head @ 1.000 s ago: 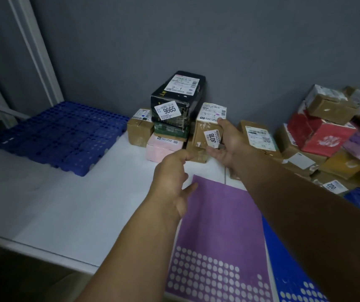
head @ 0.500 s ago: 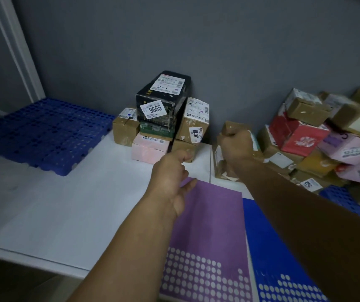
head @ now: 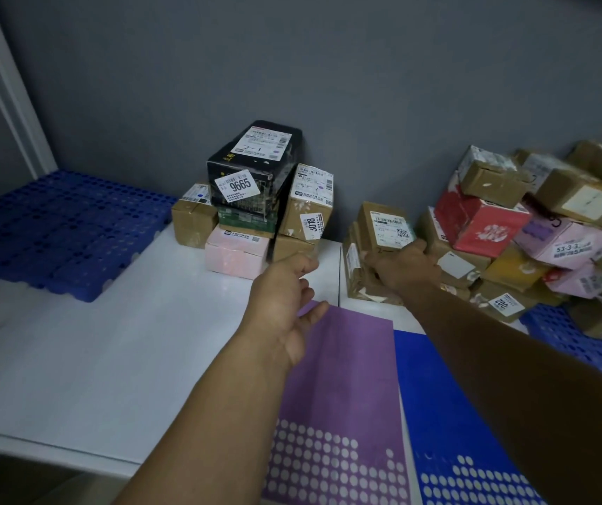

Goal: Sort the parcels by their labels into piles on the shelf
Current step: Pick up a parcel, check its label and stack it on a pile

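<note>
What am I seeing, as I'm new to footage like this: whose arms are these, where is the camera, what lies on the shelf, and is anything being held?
There is no machine here. These are a person's two bare arms, filmed by a camera worn on their head that looks forward and down. This is the only view.

The left hand hangs open above the white shelf and holds nothing. The right hand grips a brown box near the wall.

Left of that box stands a small stack, with a black box marked 9665 on top and a pink box below. A loose heap of parcels lies on the right. A blue grid mat lies at far left, and a purple sheet and a blue sheet lie in front.
</note>
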